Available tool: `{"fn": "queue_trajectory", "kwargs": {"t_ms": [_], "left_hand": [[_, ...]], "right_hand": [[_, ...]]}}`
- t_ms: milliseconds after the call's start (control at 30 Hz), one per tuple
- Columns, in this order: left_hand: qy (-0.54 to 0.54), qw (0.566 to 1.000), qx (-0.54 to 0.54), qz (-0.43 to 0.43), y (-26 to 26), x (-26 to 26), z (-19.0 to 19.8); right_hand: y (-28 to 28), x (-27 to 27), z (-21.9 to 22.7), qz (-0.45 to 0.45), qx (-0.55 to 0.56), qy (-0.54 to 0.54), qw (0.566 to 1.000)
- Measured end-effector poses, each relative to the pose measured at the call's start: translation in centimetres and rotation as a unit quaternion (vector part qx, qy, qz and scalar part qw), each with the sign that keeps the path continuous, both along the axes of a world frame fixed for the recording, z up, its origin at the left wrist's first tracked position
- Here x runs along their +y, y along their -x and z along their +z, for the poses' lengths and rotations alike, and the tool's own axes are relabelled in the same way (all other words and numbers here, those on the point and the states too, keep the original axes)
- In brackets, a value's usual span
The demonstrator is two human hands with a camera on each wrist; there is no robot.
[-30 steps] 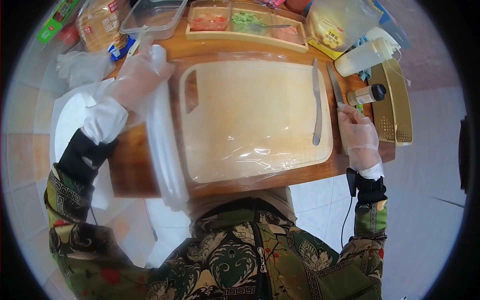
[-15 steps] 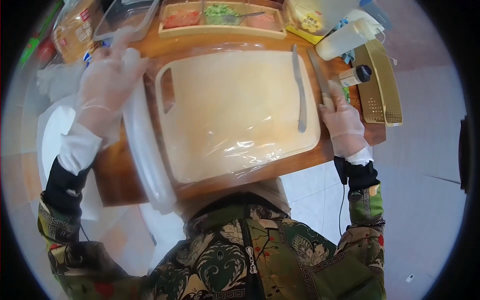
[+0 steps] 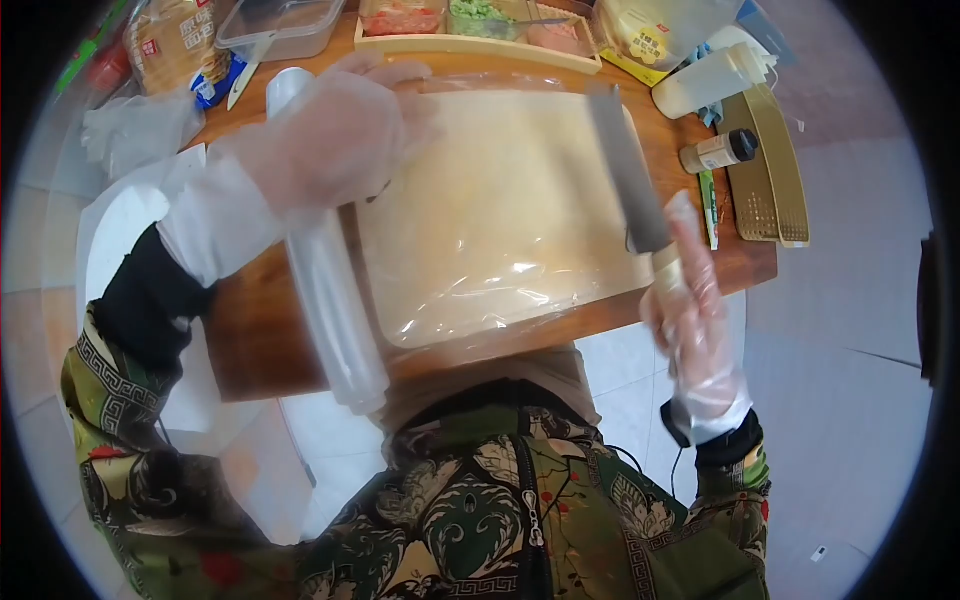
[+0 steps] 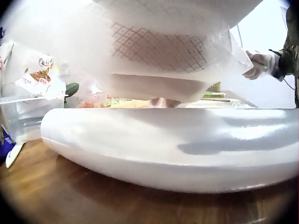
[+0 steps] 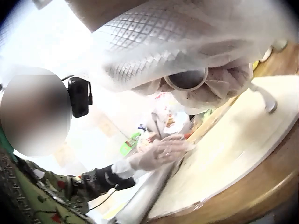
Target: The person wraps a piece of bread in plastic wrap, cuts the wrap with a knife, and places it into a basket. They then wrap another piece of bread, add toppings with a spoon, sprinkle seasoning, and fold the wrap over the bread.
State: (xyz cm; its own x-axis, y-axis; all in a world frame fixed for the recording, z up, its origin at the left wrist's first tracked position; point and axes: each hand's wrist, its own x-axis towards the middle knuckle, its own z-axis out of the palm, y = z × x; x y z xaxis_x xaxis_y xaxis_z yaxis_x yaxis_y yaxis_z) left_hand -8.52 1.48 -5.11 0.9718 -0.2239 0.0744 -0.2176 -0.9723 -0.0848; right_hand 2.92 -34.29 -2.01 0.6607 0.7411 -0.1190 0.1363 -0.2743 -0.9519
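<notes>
In the head view, my gloved right hand [image 3: 700, 330] grips the handle [image 3: 668, 272] of a knife, its blade [image 3: 625, 175] over the right side of the cutting board [image 3: 500, 200]. The round handle end [image 5: 188, 80] shows in the right wrist view. My gloved left hand [image 3: 320, 145], fingers extended, is over the plastic film roll [image 3: 340, 315] and the board's left edge; contact is unclear. That roll [image 4: 168, 144] spans the left wrist view below the hand [image 4: 159, 46]. Clear film covers the board. A metal utensil [image 5: 267, 99] lies on it in the right wrist view.
Behind the board stands a wooden tray [image 3: 480, 47] of chopped foods. Bread [image 3: 170, 45] and a clear container [image 3: 285, 30] are at the back left. On the right are a squeeze bottle [image 3: 705, 82], a seasoning jar [image 3: 718, 152] and a gold basket [image 3: 765, 180].
My right hand has lifted the knife from beside the board and brought its blade left over the board. My left hand has moved right, from the roll's far end toward the board.
</notes>
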Motion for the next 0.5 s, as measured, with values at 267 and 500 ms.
{"fn": "queue_trajectory", "kwargs": {"t_ms": [267, 500], "left_hand": [[0.01, 0.991, -0.118, 0.067, 0.2, 1.1, -0.3], [-0.022, 0.939, -0.144, 0.312, 2.6, 4.4, -3.5]], "right_hand": [[5.0, 1.2, 0.5, 0.125, -0.115, 0.126, 0.977], [3.3, 1.9, -0.1, 0.068, -0.131, 0.131, 0.98]]}}
